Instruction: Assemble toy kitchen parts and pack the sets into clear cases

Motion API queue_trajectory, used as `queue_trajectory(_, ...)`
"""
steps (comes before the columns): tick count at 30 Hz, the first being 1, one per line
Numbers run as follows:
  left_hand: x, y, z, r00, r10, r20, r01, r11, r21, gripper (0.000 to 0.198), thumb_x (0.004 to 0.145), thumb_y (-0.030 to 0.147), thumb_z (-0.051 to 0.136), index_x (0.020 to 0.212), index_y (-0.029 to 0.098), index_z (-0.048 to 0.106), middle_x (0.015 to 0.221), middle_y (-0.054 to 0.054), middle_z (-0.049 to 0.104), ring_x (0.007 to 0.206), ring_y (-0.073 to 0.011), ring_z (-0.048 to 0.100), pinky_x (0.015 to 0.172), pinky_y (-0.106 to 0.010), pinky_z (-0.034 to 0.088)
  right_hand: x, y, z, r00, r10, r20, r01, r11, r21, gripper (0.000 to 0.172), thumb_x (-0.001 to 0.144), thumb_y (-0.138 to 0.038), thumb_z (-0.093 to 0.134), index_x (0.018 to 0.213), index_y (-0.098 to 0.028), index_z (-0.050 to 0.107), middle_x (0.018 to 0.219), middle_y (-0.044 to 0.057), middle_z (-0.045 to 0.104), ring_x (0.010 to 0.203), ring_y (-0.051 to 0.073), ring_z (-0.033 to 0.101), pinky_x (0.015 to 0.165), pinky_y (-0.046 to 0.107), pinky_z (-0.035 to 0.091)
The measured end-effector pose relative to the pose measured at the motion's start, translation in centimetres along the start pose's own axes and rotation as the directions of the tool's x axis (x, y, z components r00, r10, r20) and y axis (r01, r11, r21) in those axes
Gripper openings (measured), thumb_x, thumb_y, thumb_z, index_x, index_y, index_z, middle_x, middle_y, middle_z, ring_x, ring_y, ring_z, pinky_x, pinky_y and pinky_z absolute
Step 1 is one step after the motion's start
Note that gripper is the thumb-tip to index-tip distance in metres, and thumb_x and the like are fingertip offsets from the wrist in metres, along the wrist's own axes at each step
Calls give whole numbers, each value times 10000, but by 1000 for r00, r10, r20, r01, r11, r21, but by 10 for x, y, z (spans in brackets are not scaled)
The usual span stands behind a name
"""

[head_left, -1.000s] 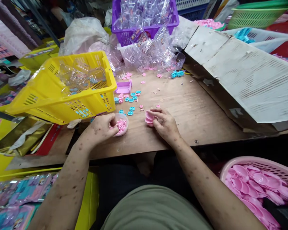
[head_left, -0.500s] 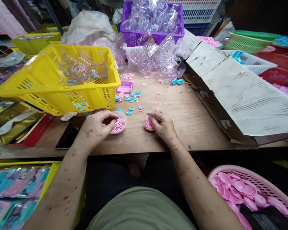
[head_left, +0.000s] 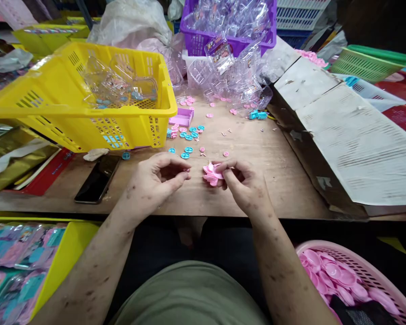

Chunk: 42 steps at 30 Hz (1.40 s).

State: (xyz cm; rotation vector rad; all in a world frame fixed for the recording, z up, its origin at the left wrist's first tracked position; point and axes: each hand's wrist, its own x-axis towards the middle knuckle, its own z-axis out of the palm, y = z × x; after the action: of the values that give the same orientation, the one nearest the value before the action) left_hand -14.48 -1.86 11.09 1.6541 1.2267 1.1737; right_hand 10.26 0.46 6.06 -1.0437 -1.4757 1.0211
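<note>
My left hand (head_left: 155, 183) is closed in a pinch above the table, with a tiny pink plastic piece (head_left: 187, 170) at its fingertips. Facing it, my right hand (head_left: 246, 185) grips a pink flower-like plastic part (head_left: 211, 174) between thumb and fingers. A small gap separates the two hands. The bowl of tiny pink pieces is hidden behind my left hand. Just beyond the hands lie blue oval pieces (head_left: 188, 149) and a small pink disc (head_left: 226, 154).
A yellow basket (head_left: 122, 128) with clear packages stands at the left, near a phone (head_left: 97, 179). Behind is a purple basket (head_left: 230, 45) heaped with clear packaging. A cardboard box (head_left: 355, 140) borders the right. Below right sits a pink basket (head_left: 368, 266) of pink parts.
My left hand has moved right, away from the bowl, with a tiny pink piece. My right hand has shifted slightly right, and the pink part it holds is turned to show more.
</note>
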Motion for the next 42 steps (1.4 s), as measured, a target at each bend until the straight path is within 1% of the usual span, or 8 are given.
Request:
queue_trajectory(5, -4, 4, 11, 999, 2, 48, 0, 1000, -31, 150, 909, 352, 883, 994, 229, 899, 978, -62, 865, 954, -228, 806, 914, -311, 685, -30, -14, 1, 973, -32, 228, 26, 999, 33, 230, 912, -352, 944, 1097, -266, 836, 1080, 45, 855, 987, 227, 827, 837, 322, 708)
queue_trajectory(11, -12, 4, 12, 991, -74, 112, 85, 992, -91, 164, 893, 336, 896, 995, 209, 917, 909, -64, 874, 891, -235, 833, 877, -300, 704, -36, -15, -2, 948, -141, 286, 161, 986, -48, 72, 1026, -351, 864, 1008, -284, 843, 1018, 29, 857, 962, 221, 831, 887, 357, 703)
queue_trajectory(18, -13, 12, 9, 973, -108, 202, 130, 986, -100, 92, 882, 272, 865, 939, 220, 915, 901, -57, 879, 891, -241, 844, 887, -305, 708, -37, -22, -3, 925, -109, 365, 120, 993, -6, 74, 1056, -340, 831, 1038, -270, 815, 1078, 40, 861, 1050, 235, 844, 903, 353, 704)
queue_trajectory(22, -14, 7, 8, 943, -190, 272, 233, 963, -134, 136, 840, 322, 910, 922, 212, 912, 906, -70, 880, 878, -255, 853, 821, -299, 717, -39, -20, -5, 910, -92, 405, 96, 995, 10, 76, 1037, -334, 852, 1046, -271, 811, 1073, 32, 858, 1021, 234, 847, 888, 356, 721)
queue_trajectory(27, -19, 0, 9, 874, -315, 370, 425, 863, -271, 274, 791, 417, 992, 955, 213, 910, 854, -70, 867, 791, -251, 850, 760, -318, 735, -38, -24, -7, 881, -130, 455, 105, 991, 80, 70, 1043, -338, 852, 1055, -283, 810, 1099, 23, 852, 1035, 216, 840, 935, 350, 719)
queue_trajectory(31, -22, -1, 10, 856, -357, 373, 481, 816, -322, 290, 751, 406, 1026, 927, 209, 906, 860, -71, 869, 799, -242, 854, 797, -317, 741, -37, -23, -4, 882, -166, 442, 129, 985, 113, 63, 1041, -298, 857, 1061, -279, 800, 1097, 17, 856, 1026, 202, 843, 955, 332, 706)
queue_trajectory(36, -26, -5, 10, 875, -358, 326, 446, 858, -255, 242, 807, 388, 971, 958, 207, 915, 912, -80, 880, 820, -244, 854, 779, -298, 729, -42, -11, 2, 908, -204, 365, 200, 979, 49, 83, 1052, -319, 842, 1013, -265, 792, 1042, 41, 854, 981, 220, 848, 879, 328, 707)
queue_trajectory(42, -30, -9, 15, 907, -315, 279, 376, 905, -202, 203, 867, 392, 907, 953, 208, 906, 931, -68, 869, 838, -239, 832, 769, -301, 711, -43, 1, 11, 898, -273, 345, 279, 960, 32, 31, 1067, -251, 815, 1059, -277, 800, 1072, 30, 847, 985, 193, 831, 913, 301, 688)
